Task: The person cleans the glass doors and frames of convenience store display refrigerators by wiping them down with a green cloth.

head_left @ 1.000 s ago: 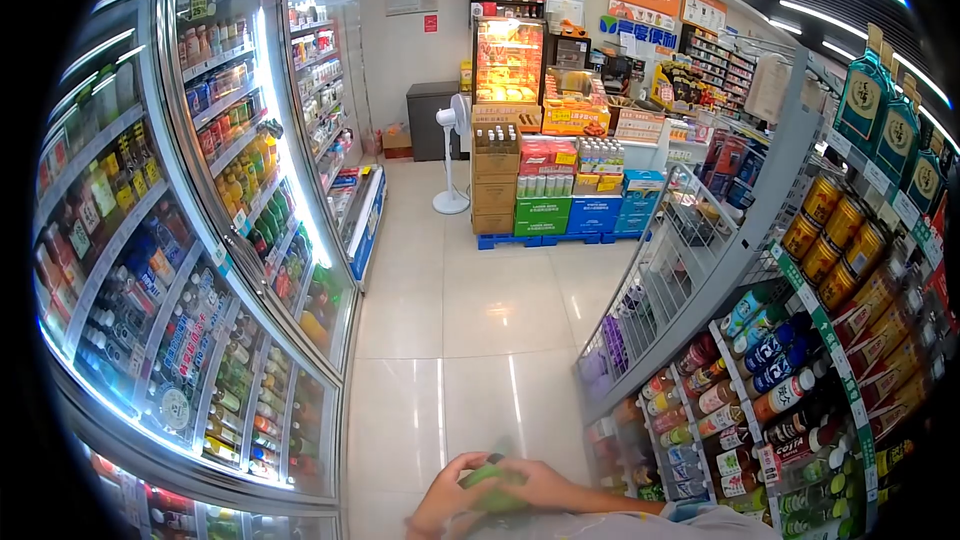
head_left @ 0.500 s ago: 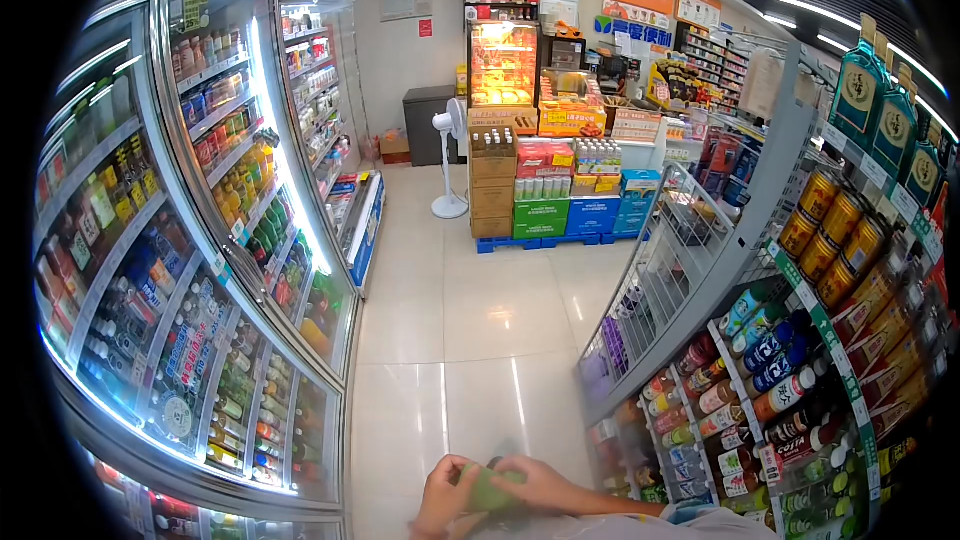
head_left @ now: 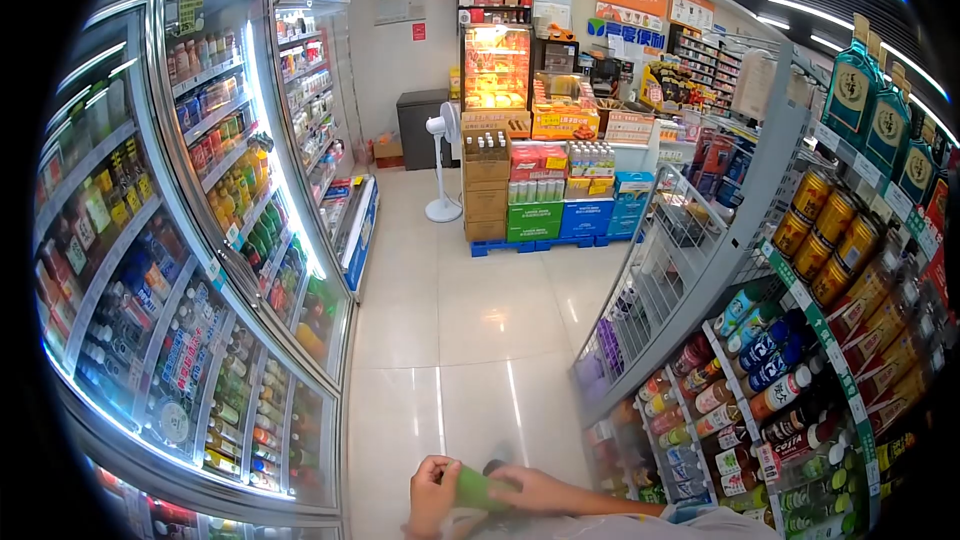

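Observation:
A green object, too blurred to name, lies between my two hands at the bottom of the view. My left hand has its fingers curled round the object's left end. On the other end, my right hand is closed, its forearm reaching in from the right. Behind the object a small dark shape shows against the floor.
Glass-door drink coolers line the left side. Shelves of bottles and cans with a wire rack stand on the right. Ahead are a white fan and stacked cartons on a blue pallet.
My left hand has shifted slightly left and the hands are a little farther apart, with more of the green object showing. The view has turned slightly to the right.

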`<state>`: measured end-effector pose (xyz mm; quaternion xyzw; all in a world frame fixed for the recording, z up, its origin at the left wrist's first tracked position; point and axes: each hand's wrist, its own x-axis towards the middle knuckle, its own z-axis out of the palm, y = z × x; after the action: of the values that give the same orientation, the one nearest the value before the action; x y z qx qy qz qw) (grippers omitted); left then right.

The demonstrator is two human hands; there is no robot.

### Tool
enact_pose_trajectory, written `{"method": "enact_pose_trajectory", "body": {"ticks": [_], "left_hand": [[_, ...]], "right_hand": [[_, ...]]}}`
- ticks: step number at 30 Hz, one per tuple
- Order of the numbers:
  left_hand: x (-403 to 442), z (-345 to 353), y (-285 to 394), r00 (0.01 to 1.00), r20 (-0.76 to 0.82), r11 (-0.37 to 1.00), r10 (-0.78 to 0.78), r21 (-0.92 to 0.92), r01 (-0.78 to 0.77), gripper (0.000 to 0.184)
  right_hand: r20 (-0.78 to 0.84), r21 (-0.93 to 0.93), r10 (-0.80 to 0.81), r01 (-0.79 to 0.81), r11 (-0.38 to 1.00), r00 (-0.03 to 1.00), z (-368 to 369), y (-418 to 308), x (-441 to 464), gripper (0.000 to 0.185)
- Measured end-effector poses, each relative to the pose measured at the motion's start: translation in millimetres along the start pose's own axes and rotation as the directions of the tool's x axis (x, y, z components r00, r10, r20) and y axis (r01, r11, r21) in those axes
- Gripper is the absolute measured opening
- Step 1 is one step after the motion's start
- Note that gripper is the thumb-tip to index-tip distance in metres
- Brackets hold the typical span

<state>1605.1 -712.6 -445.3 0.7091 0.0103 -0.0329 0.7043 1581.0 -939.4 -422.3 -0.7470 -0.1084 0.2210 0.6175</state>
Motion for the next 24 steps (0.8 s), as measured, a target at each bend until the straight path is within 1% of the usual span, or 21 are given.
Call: {"method": "enact_pose_trajectory", "body": {"ticks": [2, 4, 6, 8, 9, 11, 12, 14, 15, 17, 18, 20, 24], "left_hand": [[0.4, -0.8, 0.1, 1.0, -0.004, 1.0, 0.014, 0.002, -0.014, 0.016], [0.2, -1.6, 0.6, 1.0, -0.012, 1.0, 0.018, 0.006, -0.017, 0.016], [0.6, -2.8, 0.2, 1.0, -0.019, 1.0, 0.021, 0.009, -0.021, 0.016], [1.2, -5.9, -1.9, 1.0, -0.028, 0.998, -0.012, 0.056, 0.014, 0.016], [1.8, -7.2, -4.6, 1.0, -0.027, 0.998, -0.011, 0.057, 0.013, 0.016], [4.8, -8.6, -6.6, 0.999, -0.023, 0.998, -0.043, 0.038, 0.044, 0.018], [6.2, -9.5, -4.3, 0.999, -0.022, 0.998, -0.04, 0.039, 0.041, 0.018], [6.8, -11.6, 2.5, 0.99, 0.065, 0.983, -0.123, -0.129, 0.13, 0.023], [6.6, -14.2, 3.4, 0.99, 0.065, 0.983, -0.121, -0.129, 0.129, 0.023], [8.1, -22.0, 3.5, 0.958, 0.208, 0.965, -0.199, -0.128, 0.228, 0.028], [8.9, -25.9, 1.0, 0.958, 0.209, 0.966, -0.197, -0.128, 0.226, 0.028], [9.8, -31.6, -1.7, 0.929, 0.303, 0.973, -0.212, -0.019, 0.229, 0.027], [10.7, -34.1, 2.8, 0.922, 0.324, 0.974, -0.214, -0.006, 0.228, 0.025]], "right_hand": [[0.088, -0.156, 0.084, -0.07, 0.985, 0.993, -4.6, 4.6, 2.5, 0.044], [0.078, -0.147, 0.096, -0.084, 0.986, 0.992, -4.1, 12.1, 4.6, 0.044], [0.069, -0.137, 0.108, -0.097, 0.986, 0.992, -4.9, 2.3, 4.6, 0.043], [0.054, -0.116, 0.232, -0.225, 0.967, 0.971, -8.1, -10.1, 3.8, 0.043], [0.054, -0.116, 0.231, -0.224, 0.968, 0.971, -7.7, -7.9, 4.2, 0.043], [-0.03, -0.102, 0.149, -0.151, 0.983, 0.988, -5.9, -1.4, 4.7, 0.043], [-0.031, -0.102, 0.146, -0.149, 0.984, 0.989, -5.9, -0.2, 4.9, 0.043], [-0.064, -0.028, 0.198, -0.2, 0.979, 0.978, -6.2, -2.2, 3.6, 0.046], [-0.065, -0.029, 0.196, -0.199, 0.98, 0.978, -7.0, -5.3, 2.2, 0.046], [-0.03, 0.01, 0.226, -0.226, 0.974, 0.974, -10.4, -12.5, 0.3, 0.044], [-0.032, 0.01, 0.224, -0.224, 0.975, 0.974, -10.6, -10.0, 0.2, 0.044], [-0.024, 0.045, 0.189, -0.188, 0.981, 0.982, -9.5, -5.4, 0.2, 0.044], [-0.032, 0.036, 0.194, -0.193, 0.98, 0.98, -10.1, -7.2, 0.0, 0.044]]}}
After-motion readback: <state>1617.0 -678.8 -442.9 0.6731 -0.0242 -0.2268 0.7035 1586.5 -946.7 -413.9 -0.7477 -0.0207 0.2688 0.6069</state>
